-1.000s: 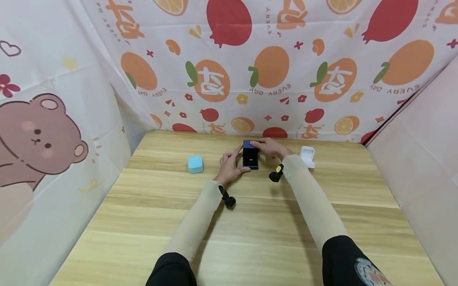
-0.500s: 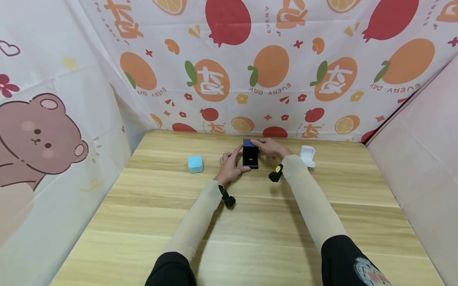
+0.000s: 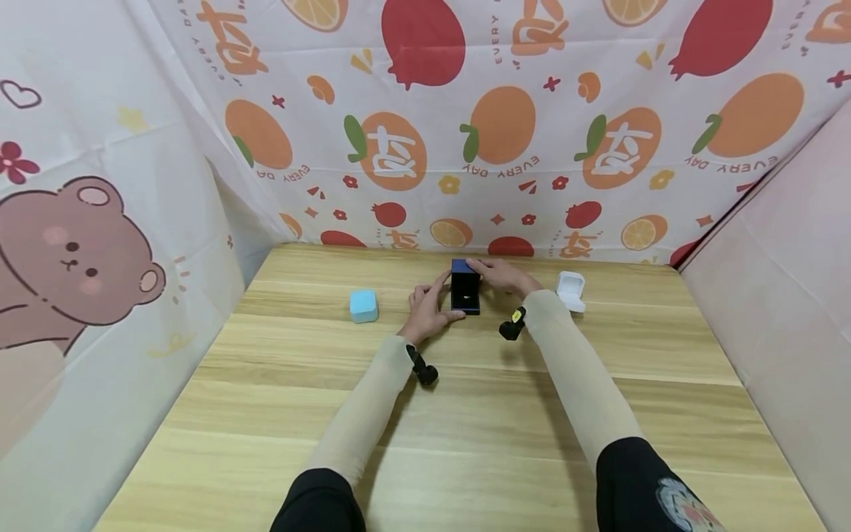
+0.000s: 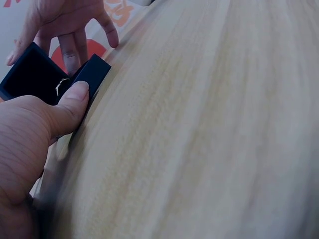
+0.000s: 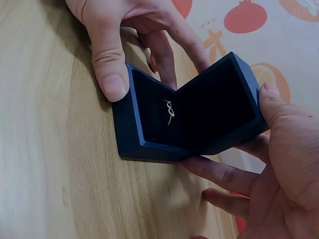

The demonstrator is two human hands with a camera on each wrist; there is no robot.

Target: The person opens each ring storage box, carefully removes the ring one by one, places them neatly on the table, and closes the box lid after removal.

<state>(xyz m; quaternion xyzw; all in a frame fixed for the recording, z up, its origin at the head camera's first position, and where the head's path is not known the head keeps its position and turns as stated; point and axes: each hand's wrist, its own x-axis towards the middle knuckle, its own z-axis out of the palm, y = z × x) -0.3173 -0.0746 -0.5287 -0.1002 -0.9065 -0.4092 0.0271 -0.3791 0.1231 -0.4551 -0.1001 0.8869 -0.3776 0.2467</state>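
A dark blue ring box [image 3: 465, 304] stands open on the table between both hands, near the back edge. Its lid [image 5: 219, 99] is raised, and a thin gold-coloured ring [image 5: 170, 110] sits upright in the black lining. My left hand [image 3: 425, 314] grips the base, thumb on the front edge, index finger reaching along the left side. From the right, my right hand [image 3: 505, 275] holds the raised lid. In the right wrist view its thumb [image 5: 271, 99] presses the lid's edge while other fingers pass behind the box, partly hidden.
A light blue rounded box [image 3: 363, 305] sits to the left of the hands. Beyond the right forearm stands a small white box [image 3: 571, 291] with its lid up. Behind the wooden table [image 3: 459, 443] hangs a fruit-print cloth [image 3: 505, 207].
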